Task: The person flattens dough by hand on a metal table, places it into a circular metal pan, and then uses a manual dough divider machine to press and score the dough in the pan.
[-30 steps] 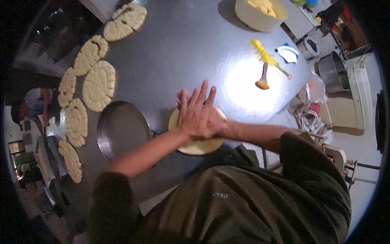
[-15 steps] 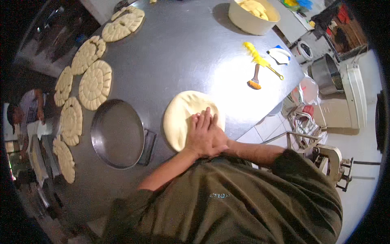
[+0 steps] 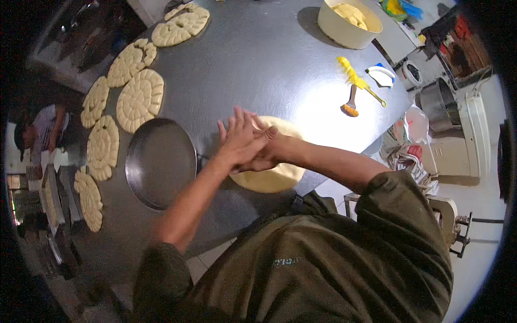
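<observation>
Head view: left hand laid across right hand, pressed together, left fingers spread; right fingers mostly hidden, cannot tell their pose; both hands over left part of pale dough disc, on counter near person's body; round metal pan just left of dough; scored dough rounds along counter's left side; yellow tool, brown-handled brush, cream tub of yellow stuff to right

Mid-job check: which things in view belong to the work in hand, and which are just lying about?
Belonging, judging by the hands:
left hand and right hand, overlapped
pale dough disc beneath them
metal table under it

Apparently lying about, untouched:
round metal pan
patterned dough rounds
pale tub
yellow brush
dark-handled brush
white-and-blue item
</observation>
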A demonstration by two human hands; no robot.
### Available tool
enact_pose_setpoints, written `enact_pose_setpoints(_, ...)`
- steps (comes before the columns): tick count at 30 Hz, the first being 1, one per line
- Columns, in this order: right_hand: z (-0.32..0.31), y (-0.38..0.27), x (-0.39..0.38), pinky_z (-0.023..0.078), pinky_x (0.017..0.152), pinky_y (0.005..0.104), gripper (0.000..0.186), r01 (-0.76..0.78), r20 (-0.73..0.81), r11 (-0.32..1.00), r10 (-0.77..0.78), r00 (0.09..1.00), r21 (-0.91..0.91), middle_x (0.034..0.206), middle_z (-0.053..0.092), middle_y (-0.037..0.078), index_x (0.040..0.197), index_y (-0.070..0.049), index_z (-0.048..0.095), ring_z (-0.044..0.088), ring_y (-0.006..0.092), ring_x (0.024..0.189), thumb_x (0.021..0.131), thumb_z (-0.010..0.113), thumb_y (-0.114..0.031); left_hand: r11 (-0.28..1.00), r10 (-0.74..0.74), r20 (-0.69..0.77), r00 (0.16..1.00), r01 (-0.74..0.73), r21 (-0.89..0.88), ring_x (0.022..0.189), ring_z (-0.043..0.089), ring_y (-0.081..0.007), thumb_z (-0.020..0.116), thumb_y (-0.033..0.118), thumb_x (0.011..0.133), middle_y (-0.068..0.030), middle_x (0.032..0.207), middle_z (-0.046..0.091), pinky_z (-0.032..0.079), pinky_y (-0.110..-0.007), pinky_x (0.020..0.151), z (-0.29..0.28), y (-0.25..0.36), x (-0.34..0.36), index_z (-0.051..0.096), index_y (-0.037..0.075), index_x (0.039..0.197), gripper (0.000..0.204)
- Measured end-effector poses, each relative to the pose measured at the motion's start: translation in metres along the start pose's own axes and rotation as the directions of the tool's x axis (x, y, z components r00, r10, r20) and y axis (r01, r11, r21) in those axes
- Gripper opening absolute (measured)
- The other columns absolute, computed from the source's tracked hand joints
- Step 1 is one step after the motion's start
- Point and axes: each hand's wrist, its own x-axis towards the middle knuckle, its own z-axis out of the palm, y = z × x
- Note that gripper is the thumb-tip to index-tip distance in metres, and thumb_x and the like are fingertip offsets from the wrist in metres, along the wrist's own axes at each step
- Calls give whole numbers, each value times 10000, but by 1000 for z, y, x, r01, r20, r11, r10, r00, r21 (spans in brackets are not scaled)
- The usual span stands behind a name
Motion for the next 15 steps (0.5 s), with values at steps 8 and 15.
enact_pose_setpoints(8, -7, 71, 16, 25, 1251, 702, 871, -73, 131, 996, 78, 988, -44, 1747, 166, 17, 1668, -293, 213, 84, 339, 1611, 946, 483, -698, 980, -50, -351, 935, 115, 165, 1587, 118, -435, 223, 848, 944, -200, 1741, 20, -63, -699, 1225, 57, -14, 42, 57, 91, 1677, 1067)
enact_pose_setpoints(15, -8, 47, -11, 34, 1210, 750, 916, -531, -82, 845, 525, 847, -65, 1739, 81, 182, 1674, -235, 190, 20, 440, 1596, 962, 270, -807, 928, 179, -462, 869, 6, 373, 1554, 212, -466, 151, 719, 1026, -174, 1740, 106, -48, -677, 1234, 74, -36, 35, 58, 40, 1667, 938)
